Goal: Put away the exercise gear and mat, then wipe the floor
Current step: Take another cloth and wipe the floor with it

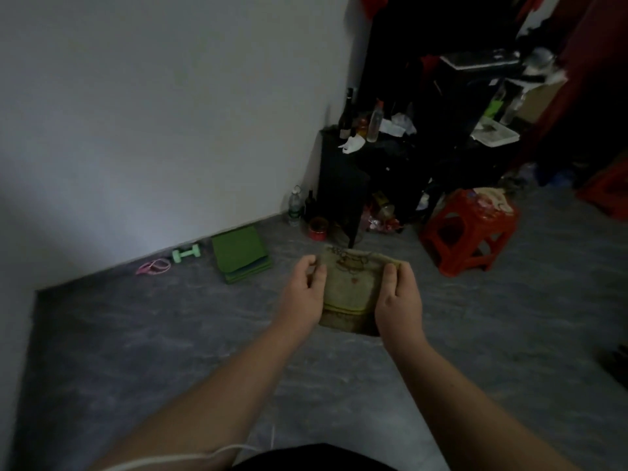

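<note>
Holding a yellowish cloth (351,288) stretched between 2 hands above the grey floor (153,334), the person is seemingly readying it for wiping: the left hand (304,294) is pinching its left edge with curled fingers, the right hand (399,300) is gripping the right edge. Along the floor's far edge by the wall (136,113), the folded green mat (239,253), 1 mint dumbbell (186,253) and a pink band (153,266) are lying in a row, probably parked there out of the wiping area.
</note>
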